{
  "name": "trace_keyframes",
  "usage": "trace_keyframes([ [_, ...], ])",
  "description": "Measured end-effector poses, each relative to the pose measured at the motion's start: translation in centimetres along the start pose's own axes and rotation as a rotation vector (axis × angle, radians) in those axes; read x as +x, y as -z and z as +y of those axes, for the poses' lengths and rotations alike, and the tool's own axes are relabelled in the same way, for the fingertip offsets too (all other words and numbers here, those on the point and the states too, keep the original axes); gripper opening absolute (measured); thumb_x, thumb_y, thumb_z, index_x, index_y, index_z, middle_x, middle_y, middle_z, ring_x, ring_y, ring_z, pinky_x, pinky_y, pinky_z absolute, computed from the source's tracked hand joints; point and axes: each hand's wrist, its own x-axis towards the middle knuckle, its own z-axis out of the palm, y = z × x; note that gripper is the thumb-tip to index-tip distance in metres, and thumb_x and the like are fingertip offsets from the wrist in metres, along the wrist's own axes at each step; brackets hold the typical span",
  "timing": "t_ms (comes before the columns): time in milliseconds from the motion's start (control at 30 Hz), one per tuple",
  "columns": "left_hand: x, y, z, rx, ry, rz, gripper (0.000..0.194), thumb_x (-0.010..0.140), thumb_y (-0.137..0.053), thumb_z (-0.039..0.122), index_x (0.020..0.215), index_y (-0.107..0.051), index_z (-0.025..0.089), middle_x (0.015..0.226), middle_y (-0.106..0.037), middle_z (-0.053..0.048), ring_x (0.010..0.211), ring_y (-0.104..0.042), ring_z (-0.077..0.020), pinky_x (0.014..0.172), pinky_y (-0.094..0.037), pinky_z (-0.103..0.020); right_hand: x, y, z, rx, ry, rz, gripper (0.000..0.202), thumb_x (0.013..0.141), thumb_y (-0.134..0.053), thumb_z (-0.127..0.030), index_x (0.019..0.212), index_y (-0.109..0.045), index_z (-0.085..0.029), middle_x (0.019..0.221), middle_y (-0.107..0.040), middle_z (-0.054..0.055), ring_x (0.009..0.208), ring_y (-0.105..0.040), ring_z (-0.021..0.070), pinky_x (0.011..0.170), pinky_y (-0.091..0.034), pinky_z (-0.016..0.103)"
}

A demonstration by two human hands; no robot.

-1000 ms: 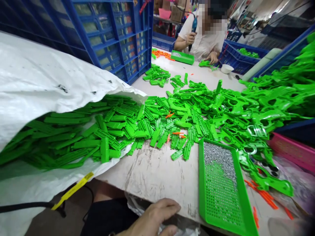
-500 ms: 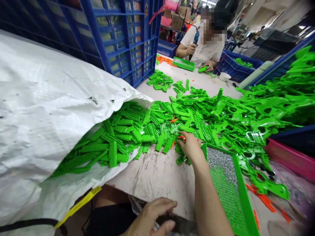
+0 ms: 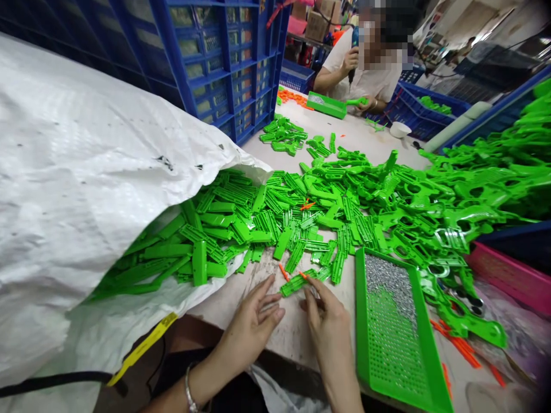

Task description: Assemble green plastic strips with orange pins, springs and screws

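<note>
My left hand [image 3: 253,318], a bracelet on its wrist, is over the table's front edge with fingers apart and nothing in them. Close to its fingertips lie a small orange piece [image 3: 283,272] and a green slatted part [image 3: 293,284]. My right hand [image 3: 323,310] is at the right end of that green part, its fingers pinched near a second orange piece [image 3: 303,275]; whether it grips this piece or the green part is hard to tell. To its right lies a green perforated tray [image 3: 363,321] with small silver screws [image 3: 390,281].
Green parts [image 3: 327,189] spread over the table and spill from a white sack [image 3: 107,149] at left. A blue crate [image 3: 241,69] stands behind it. Green gun-shaped shells [image 3: 473,189] pile up at right. Across the table, a person [image 3: 365,63] holds a power driver [image 3: 353,49].
My right hand has drawn back from the pile toward me, and orange pieces and a green part now lie by it. My left hand has moved up beside it. The person opposite has raised the driver.
</note>
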Motion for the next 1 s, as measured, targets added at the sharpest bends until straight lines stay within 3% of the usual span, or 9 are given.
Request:
trace_keyframes([
  [167,-0.2,0.7,0.1,0.297,-0.168,0.12,0.045,0.078,-0.05,0.029,0.121,-0.042,0.018,0.121,-0.048,-0.011,0.101,-0.052,-0.0202,0.086,-0.044,-0.037,-1.1,1.1,1.2,-0.452,0.111,0.126,0.04,0.088,-0.028,-0.036,0.106,-0.054,-0.012,0.102,-0.058,0.015,0.09,-0.054,0.0293,0.07,-0.038,0.042],
  [233,-0.1,0.5,0.3,0.483,-0.248,0.118,0.038,0.079,-0.049,0.028,0.116,-0.049,0.021,0.114,-0.054,-0.008,0.093,-0.054,-0.0192,0.084,-0.045,-0.037,-0.7,1.2,0.6,-0.561,0.164,0.129,0.034,0.088,-0.029,-0.031,0.106,-0.054,-0.016,0.101,-0.056,0.014,0.09,-0.05,0.0286,0.071,-0.035,0.042],
  [433,0.1,-0.5,0.9,0.67,-0.329,0.062,0.042,0.078,-0.047,0.024,0.12,-0.046,0.019,0.117,-0.051,-0.01,0.102,-0.05,-0.0215,0.086,-0.043,-0.038,2.0,0.5,-1.9,-0.611,0.298,-0.168,0.031,0.08,-0.043,-0.005,0.102,-0.056,-0.022,0.093,-0.053,0.008,0.089,-0.045,0.0244,0.077,-0.03,0.039],
  [600,-0.4,0.2,0.5,0.402,-0.262,0.144,0.045,0.077,-0.051,0.026,0.122,-0.043,0.021,0.122,-0.044,-0.01,0.09,-0.055,-0.0173,0.081,-0.046,-0.034,1.4,1.1,-2.1,-0.455,0.315,-0.142,0.017,0.086,-0.041,-0.016,0.093,-0.056,-0.022,0.095,-0.055,0.005,0.091,-0.046,0.0217,0.081,-0.022,0.04],
  [800,0.0,-0.1,0.4,-0.114,-0.007,0.075,0.06,0.073,-0.059,0.025,0.125,-0.033,0.013,0.102,-0.06,-0.008,0.093,-0.056,-0.0185,0.083,-0.044,-0.031,-2.1,-0.2,-2.5,-0.121,0.264,-0.171,0.017,0.088,-0.04,-0.019,0.1,-0.052,-0.023,0.094,-0.059,0.002,0.087,-0.052,0.0162,0.082,-0.019,0.035],
  [1000,-0.5,0.7,0.3,-0.108,-0.046,0.178,0.042,0.072,-0.061,0.025,0.11,-0.05,0.013,0.096,-0.063,-0.007,0.09,-0.056,-0.0174,0.083,-0.043,-0.028,-3.0,0.1,-2.1,-0.117,0.278,-0.196,0.017,0.088,-0.041,-0.021,0.099,-0.053,-0.022,0.092,-0.061,0.002,0.084,-0.055,0.0158,0.085,-0.017,0.036],
])
